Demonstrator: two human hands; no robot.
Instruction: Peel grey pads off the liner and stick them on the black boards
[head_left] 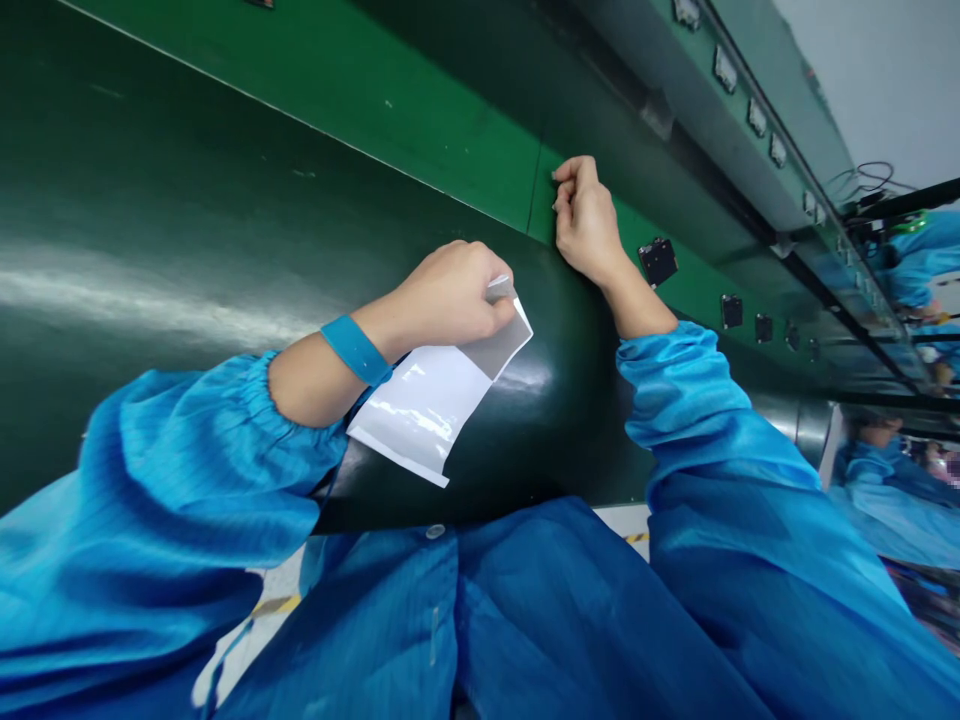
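Fingers of left hand [469,295] grasping upper end of glossy white sheet [420,400]; rest of sheet extends toward body, over dark green worktop [187,220]. Contact between lower sheet and worktop: cannot tell. Blue band [354,350] around left wrist. Right hand [589,220] farther out, at bright green strip [465,130], fingers curled; cannot tell if anything pinched there. Black circuit board [658,262] on strip, just beside right wrist; more boards [732,311] in line beyond. Person in blue [892,500] at far right.
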